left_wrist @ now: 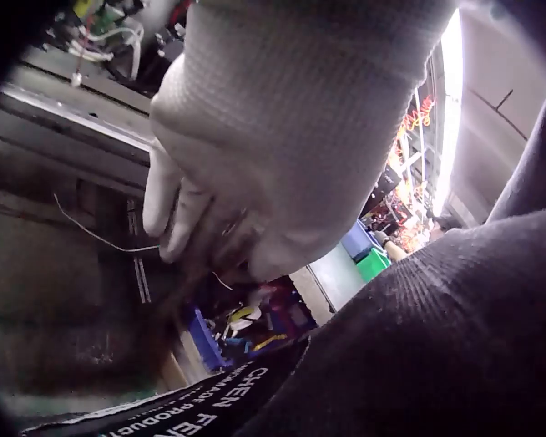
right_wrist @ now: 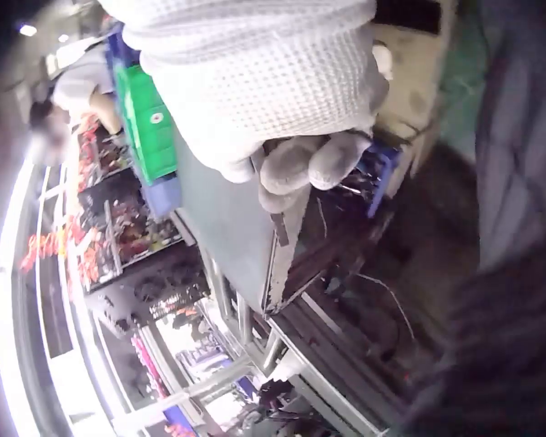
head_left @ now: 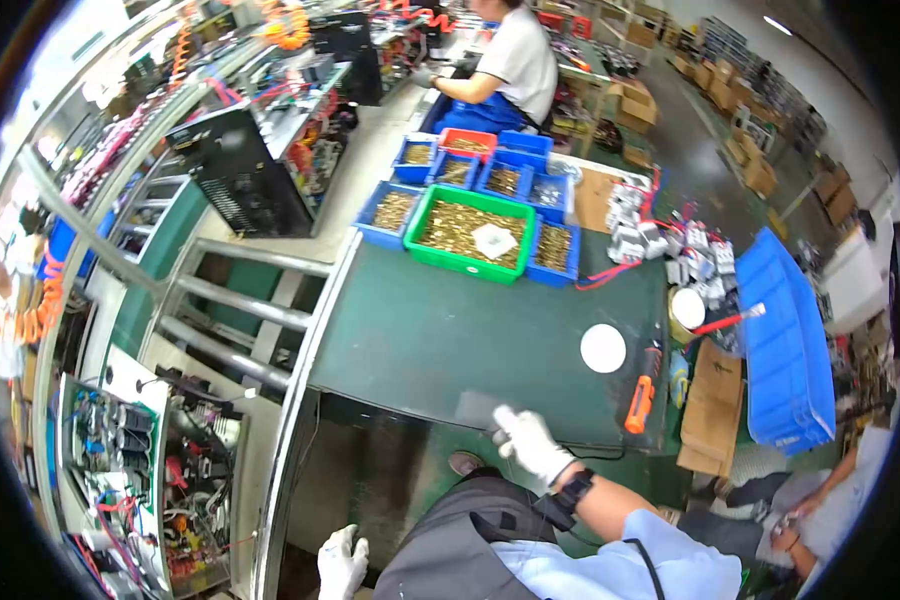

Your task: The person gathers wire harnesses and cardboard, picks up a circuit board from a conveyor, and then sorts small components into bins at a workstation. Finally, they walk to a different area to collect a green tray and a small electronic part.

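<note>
Table edge, head view: the person's white-gloved right hand pinches a thin, flat grey piece, over the near edge of the green-topped table.
Lower edge: the white-gloved left hand hangs beside the dark trousers, fingers loosely bent, holding nothing.
Far side: a green plastic bin of small brass-coloured parts, bearing a white piece, stands among blue plastic bins and a red plastic bin.
Right side: a flat white disc and an orange-and-black driver lie between the right hand and a tilted blue plastic crate.
Left side: a metal roller conveyor adjoins the table; a black perforated metal case stands beyond.
Loose glove, left wrist view: the left fingers droop near a thin pale wire; dark cloth blocks the lower right.
Bent fingers, right wrist view: the grey piece shows edge-on as a dark strip at the curled fingers, above the table's edge.
</note>
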Demonstrator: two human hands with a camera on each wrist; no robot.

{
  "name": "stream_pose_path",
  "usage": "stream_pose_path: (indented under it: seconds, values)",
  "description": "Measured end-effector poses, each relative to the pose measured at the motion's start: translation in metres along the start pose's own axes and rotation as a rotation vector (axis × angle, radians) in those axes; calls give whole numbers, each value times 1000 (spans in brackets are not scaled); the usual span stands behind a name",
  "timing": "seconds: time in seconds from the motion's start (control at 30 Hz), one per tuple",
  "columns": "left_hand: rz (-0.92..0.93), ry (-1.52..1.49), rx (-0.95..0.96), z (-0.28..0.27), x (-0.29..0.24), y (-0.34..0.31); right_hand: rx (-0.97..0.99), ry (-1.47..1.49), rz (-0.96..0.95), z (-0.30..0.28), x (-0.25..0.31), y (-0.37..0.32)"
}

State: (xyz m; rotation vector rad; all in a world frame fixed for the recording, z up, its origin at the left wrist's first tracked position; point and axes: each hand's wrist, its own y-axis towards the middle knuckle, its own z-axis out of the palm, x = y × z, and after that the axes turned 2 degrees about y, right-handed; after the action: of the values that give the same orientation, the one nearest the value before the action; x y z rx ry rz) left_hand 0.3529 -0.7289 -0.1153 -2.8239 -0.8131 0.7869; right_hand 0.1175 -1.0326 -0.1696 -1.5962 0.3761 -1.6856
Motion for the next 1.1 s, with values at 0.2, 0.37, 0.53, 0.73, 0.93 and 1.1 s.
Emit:
stream_pose_path:
  seconds: [0.2, 0.37, 0.53, 0.73, 0.93, 1.1]
  values:
    - [-135, -59, -97, 25, 25, -29, -160, 658, -119, -56, 24, 129]
    - [-377, -36, -49, 3, -5, -57, 444, 333, -44, 75, 48, 197]
    - [-902, -89, -319, 30, -18, -146, 712, -490, -11, 241, 29, 129]
    - [-1573, -295, -774, 81, -37, -308, 1227, -1124, 73, 294, -92, -61]
    - [-1694, -406, -944, 121, -2, -428, 1529, -1439, 93, 365, -217, -195]
    - [-1642, -507, -976, 124, 24, -479, 1844, -1376, -127, 487, -302, -334]
